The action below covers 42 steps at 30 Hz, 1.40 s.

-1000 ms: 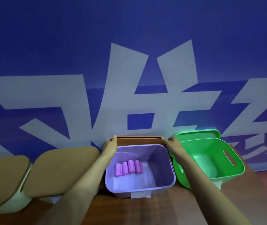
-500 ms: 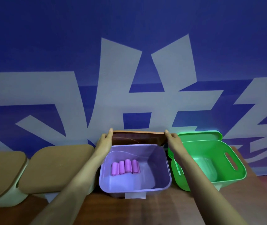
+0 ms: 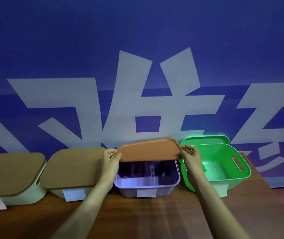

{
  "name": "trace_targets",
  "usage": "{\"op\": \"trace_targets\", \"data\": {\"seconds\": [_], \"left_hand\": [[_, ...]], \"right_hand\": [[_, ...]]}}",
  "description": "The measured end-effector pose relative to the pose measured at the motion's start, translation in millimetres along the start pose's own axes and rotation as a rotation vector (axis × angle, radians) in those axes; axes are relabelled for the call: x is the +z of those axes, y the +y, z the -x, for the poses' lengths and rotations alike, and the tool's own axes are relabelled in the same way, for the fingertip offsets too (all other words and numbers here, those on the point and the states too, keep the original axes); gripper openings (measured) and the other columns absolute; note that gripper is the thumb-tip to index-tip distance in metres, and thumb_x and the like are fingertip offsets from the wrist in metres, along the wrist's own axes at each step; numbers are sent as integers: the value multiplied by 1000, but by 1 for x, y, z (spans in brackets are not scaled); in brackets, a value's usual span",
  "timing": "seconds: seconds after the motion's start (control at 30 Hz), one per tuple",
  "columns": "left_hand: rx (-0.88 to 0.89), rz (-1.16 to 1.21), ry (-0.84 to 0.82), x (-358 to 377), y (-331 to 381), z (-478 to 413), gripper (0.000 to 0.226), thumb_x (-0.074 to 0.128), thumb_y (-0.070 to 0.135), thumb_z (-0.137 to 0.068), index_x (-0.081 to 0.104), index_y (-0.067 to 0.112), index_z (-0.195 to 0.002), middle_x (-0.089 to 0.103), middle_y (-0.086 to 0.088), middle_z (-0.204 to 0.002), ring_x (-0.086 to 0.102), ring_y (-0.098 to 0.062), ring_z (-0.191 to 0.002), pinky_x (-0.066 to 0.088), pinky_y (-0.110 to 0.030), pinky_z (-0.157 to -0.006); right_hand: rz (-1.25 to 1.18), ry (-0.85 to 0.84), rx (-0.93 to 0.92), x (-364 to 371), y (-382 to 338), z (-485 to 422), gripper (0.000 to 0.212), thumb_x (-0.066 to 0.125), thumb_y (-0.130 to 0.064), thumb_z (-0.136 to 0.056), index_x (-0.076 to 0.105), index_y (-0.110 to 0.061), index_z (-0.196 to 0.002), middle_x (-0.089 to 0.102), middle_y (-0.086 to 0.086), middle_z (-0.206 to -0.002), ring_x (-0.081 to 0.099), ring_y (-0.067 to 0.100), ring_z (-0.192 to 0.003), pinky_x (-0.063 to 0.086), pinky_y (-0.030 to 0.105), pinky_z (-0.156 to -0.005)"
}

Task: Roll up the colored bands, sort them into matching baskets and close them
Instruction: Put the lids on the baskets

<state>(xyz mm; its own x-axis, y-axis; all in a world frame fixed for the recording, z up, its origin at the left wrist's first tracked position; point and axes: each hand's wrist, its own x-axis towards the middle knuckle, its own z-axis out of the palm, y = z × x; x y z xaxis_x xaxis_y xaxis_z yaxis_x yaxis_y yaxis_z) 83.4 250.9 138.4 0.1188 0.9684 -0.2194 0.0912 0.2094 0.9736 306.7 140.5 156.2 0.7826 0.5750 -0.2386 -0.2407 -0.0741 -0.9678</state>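
Observation:
A purple basket [image 3: 146, 184] stands on the wooden table in the middle. An orange-brown lid [image 3: 149, 150] hangs above its back half, tilted with the front edge lowest. My left hand [image 3: 111, 158] pinches the lid's left end, and my right hand [image 3: 190, 155] grips its right end. Under the lid, in shadow, lie several rolled purple bands [image 3: 137, 170]. To the right stands an open green basket [image 3: 219, 163] with its green lid [image 3: 205, 139] propped behind it.
Two pale baskets with brown lids on them, one [image 3: 11, 171] at far left and one [image 3: 74, 166] beside the purple basket, stand along the blue wall. White labels hang on the basket fronts. Bare wooden table [image 3: 137, 218] lies in front.
Both hands have lifted the orange-brown lid from behind the purple basket and swung it forward over the basket, so the purple rolls are now shaded.

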Motion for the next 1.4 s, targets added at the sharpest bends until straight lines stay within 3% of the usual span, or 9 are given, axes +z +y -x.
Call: {"op": "trace_targets", "data": {"seconds": [0.1,0.2,0.3,0.47,0.57,0.67,1.0,1.23,1.4], "left_hand": [[-12,-4,-68,-6,-12,10,29,47,-2,-93,45,13,-118,52,-5,-123,50,-17,-116,40,-29,-96],[-15,-110,-141,-12,-27,17,33,42,-5,-94,43,19,-116,52,-2,-127,48,-13,-113,37,-27,-93],[0,-215,-168,-18,-43,19,37,42,-1,-96,41,21,-126,48,-1,-137,44,-12,-119,36,-28,-98],[40,-310,-175,-22,-51,25,48,42,-1,-97,34,20,-139,33,-6,-150,32,-20,-137,29,-35,-111],[37,-294,-178,-24,-57,27,51,41,-2,-97,30,21,-141,31,-6,-152,30,-20,-139,29,-39,-114],[31,-278,-186,-24,-59,26,54,43,-3,-96,29,24,-141,30,-4,-152,28,-19,-140,29,-41,-115],[-36,-277,-149,-22,-63,19,54,55,-2,-90,39,26,-133,38,-7,-146,39,-21,-134,37,-45,-110],[60,-790,-210,2,-48,14,65,50,26,-97,16,12,-151,-7,-5,-160,-2,-23,-148,10,-39,-119],[206,-1094,-332,18,-40,1,74,48,44,-95,12,16,-152,-9,-3,-160,-13,-19,-147,-8,-39,-118]], "right_hand": [[19,-24,12,-7,15,11,49,51,17,-79,45,-5,-122,54,11,-122,56,22,-97,46,27,-74],[96,-49,5,-12,32,24,58,54,19,-79,40,0,-132,50,10,-127,52,26,-116,44,34,-94],[148,-55,-16,-16,51,35,59,57,20,-79,40,5,-133,48,15,-133,48,27,-123,38,38,-106],[196,-62,-55,-15,68,42,60,54,22,-79,40,0,-133,46,16,-137,44,28,-129,33,41,-112],[223,-62,-65,-15,74,43,59,51,23,-79,41,-1,-132,46,13,-137,43,21,-128,31,34,-112],[227,-50,-76,-15,80,39,56,52,21,-81,43,-3,-131,48,11,-134,43,22,-129,30,38,-114],[265,20,-43,-14,82,22,41,58,-8,-92,49,-1,-132,57,12,-129,53,23,-118,41,34,-102],[384,44,-43,-6,79,7,25,56,-13,-93,59,-6,-117,64,11,-118,58,25,-109,44,36,-94],[320,106,4,-4,78,7,53,59,-4,-90,39,-6,-139,64,7,-105,58,20,-101,40,33,-94]]}}
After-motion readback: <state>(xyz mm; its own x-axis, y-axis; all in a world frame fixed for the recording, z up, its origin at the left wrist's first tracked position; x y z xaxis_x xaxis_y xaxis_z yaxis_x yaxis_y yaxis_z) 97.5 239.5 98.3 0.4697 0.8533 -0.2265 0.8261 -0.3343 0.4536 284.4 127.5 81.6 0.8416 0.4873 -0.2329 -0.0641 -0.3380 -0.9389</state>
